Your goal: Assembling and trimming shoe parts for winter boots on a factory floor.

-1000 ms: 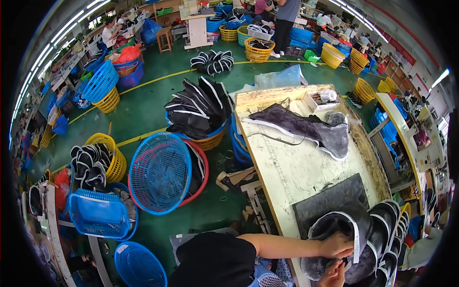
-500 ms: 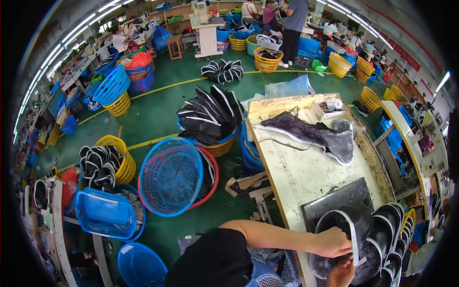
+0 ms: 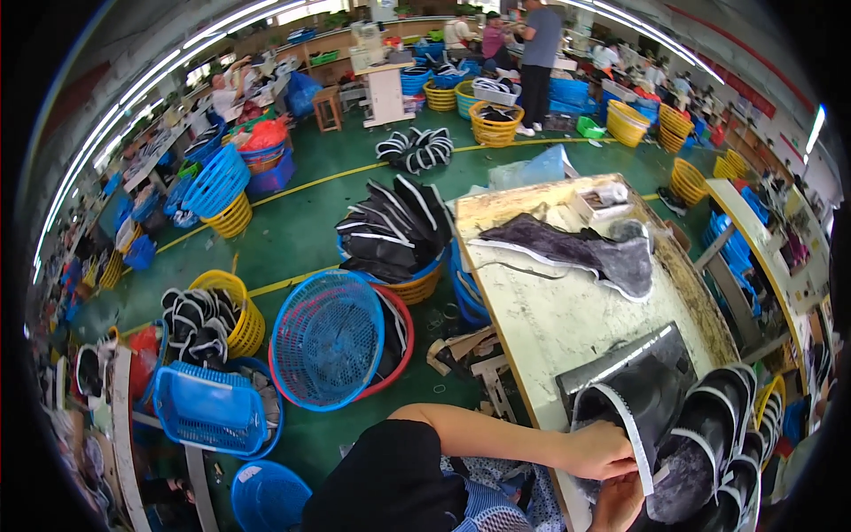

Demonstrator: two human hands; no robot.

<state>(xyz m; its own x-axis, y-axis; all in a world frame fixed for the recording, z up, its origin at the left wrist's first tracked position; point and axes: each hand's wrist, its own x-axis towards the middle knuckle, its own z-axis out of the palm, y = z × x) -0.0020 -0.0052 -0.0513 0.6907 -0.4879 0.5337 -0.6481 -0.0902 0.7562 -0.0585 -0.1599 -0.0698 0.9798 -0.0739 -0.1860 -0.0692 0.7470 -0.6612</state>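
At the table's near right corner, my left hand [image 3: 601, 450] is closed on the white-edged rim of a black shoe upper [image 3: 651, 412] with a grey fuzzy lining. Just below it, my right hand [image 3: 619, 502] pinches the lower end of the same white edge; its fingertips are partly hidden. The upper stands curved, overlapping a flat black slab [image 3: 667, 348]. Close by on the right lie several more black shoe uppers [image 3: 722, 390] with white edging, stacked in a row.
On the pale worktable [image 3: 550, 324] lies a dark fuzzy cut piece [image 3: 625, 266] with a white border, near a small white box [image 3: 603, 202]. Left of the table stand a blue basket [image 3: 326, 341], a blue crate [image 3: 208, 408] and a heap of black pieces [image 3: 394, 222]. Other people work farther back.
The upper's white edge has tilted and shifted slightly left, with both hands moving along with it. The whole view has turned a little.
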